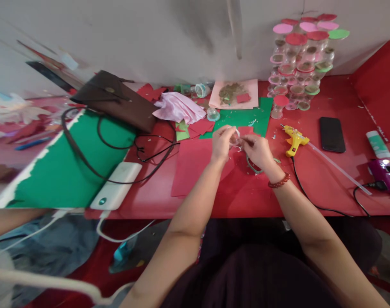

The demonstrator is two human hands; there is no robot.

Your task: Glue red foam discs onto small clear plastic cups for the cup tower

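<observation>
My left hand (222,143) is closed around a small clear plastic cup (235,138) over the middle of the table. My right hand (258,149) pinches at the cup's right side; what lies between its fingertips is too small to make out. Below the right palm shows a grey-green loop (254,166), perhaps a scissors handle. Red paper sheets (195,167) lie under and left of my hands. Just beyond them is a green sheet (261,115) strewn with paper scraps. Another small clear cup (213,114) stands at the green sheet's left edge.
Stacked clear cups with coloured paper discs (296,64) rise at the back right. A yellow glue gun (295,140), a phone (332,134) and a glue stick (378,144) lie to the right. Leftward are a brown pouch (118,100), pink cloth (179,108) and a white power bank (118,185) with cables.
</observation>
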